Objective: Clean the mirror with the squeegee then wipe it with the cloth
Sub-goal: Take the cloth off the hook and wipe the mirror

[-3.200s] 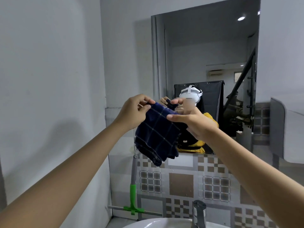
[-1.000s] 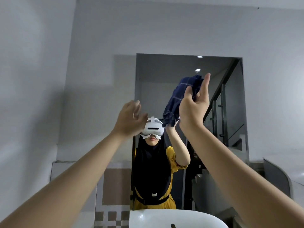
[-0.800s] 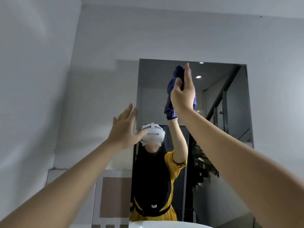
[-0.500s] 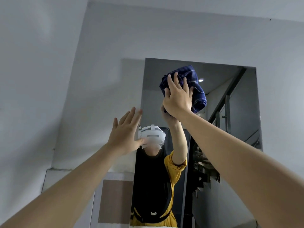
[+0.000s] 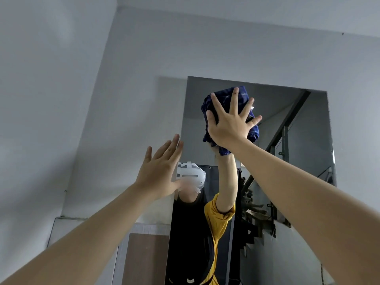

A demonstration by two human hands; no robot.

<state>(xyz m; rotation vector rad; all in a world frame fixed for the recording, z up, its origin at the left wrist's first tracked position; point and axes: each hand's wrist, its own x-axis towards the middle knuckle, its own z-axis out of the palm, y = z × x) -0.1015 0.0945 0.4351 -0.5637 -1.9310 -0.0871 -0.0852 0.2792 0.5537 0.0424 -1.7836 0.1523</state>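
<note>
Wall (image 5: pixel 61 99), pale grey, fills the left side, and one left hand (image 5: pixel 159 173) is raised in front of it, arm reaching up from the lower left. Its fingers are straight and close together, pointing up and slightly right; the grip is loose and holds nothing. Whether the palm touches the wall or the mirror's left edge cannot be told.

One mirror (image 5: pixel 287 161) stands upright on the wall, its long axis vertical. Near its top, one dark blue cloth (image 5: pixel 224 99) with thin pale lines is bunched against the glass, its bulk running top to bottom, a ragged end hanging down. One right hand (image 5: pixel 230 122) presses it flat there, fingers spread wide and straight, pointing up, arm stretched from the lower right. The glass reflects the person in a yellow sleeve and white headset (image 5: pixel 191 175).
</note>
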